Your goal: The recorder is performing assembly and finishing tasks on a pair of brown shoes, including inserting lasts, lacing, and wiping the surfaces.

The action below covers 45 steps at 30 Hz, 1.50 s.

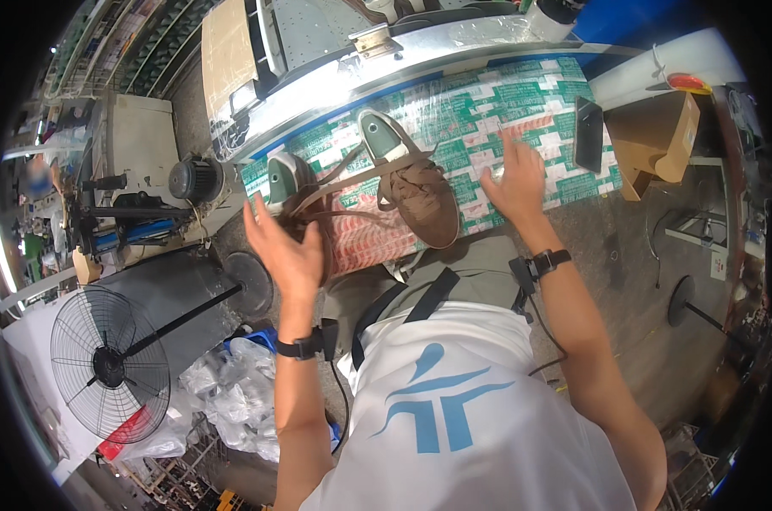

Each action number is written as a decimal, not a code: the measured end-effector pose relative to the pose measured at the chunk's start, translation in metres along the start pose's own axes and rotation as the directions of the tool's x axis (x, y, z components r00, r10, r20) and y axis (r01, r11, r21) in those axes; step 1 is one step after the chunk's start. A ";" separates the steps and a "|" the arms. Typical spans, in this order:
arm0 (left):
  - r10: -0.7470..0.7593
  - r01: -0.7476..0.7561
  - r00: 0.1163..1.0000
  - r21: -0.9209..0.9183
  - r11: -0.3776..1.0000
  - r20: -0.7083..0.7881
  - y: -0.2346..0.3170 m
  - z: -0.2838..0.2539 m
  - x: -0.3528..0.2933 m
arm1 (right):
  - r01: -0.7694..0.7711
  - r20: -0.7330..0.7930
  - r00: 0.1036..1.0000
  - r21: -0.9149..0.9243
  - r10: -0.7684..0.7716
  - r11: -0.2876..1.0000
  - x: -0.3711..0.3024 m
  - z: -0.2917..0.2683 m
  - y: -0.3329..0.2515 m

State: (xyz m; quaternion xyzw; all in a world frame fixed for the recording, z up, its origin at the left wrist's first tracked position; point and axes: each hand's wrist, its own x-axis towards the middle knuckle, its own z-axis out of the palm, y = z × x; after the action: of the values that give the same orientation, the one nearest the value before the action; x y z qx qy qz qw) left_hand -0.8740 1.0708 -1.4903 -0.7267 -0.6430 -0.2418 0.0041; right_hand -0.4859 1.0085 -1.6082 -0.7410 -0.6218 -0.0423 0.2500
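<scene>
Two brown lace-up shoes with green insoles lie side by side on a bench covered in green, white and red printed tape [480, 119]. The right-hand shoe [424, 200] points its toe toward me, and long brown laces [352, 183] trail loosely from it toward the other one. My left hand [285, 255] is at the left-hand shoe [285, 180], fingers and thumb spread, hiding part of it; whether it touches the shoe I cannot tell. To the right of both shoes, my right hand [520, 183] hovers over or rests on the taped surface, fingers apart and holding nothing.
A dark phone [589, 134] lies at the bench's right end, beside an open cardboard box [656, 140]. Along the far side runs a shiny metal rail [335, 94]. A standing fan [109, 366] and clear plastic bags [233, 392] are at the lower left.
</scene>
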 end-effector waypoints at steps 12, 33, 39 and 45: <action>0.283 -0.116 0.501 -0.260 0.959 0.818 -0.001 0.051 -0.055 | 0.014 0.000 1.000 0.004 -0.014 1.000 0.000 0.004 0.004; -0.072 0.785 0.620 -0.616 0.066 0.782 0.052 0.070 0.019 | -0.009 0.150 0.981 0.659 -0.120 0.752 0.007 -0.024 -0.102; -0.063 0.805 0.589 -0.591 -0.044 0.806 0.032 0.079 0.014 | 0.027 0.038 0.996 0.714 -0.077 0.700 0.050 -0.025 -0.119; -0.035 0.731 0.681 -0.675 0.098 0.732 0.035 0.069 -0.008 | 0.297 0.030 0.917 0.614 -0.398 0.732 0.060 -0.013 -0.128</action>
State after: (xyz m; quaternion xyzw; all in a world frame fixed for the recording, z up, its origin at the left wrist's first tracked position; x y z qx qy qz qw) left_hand -0.8179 1.0791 -1.5440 -0.3883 -0.4968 -0.3520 -0.6917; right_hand -0.5898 1.0703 -1.5338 -0.4950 -0.7485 0.1687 0.4076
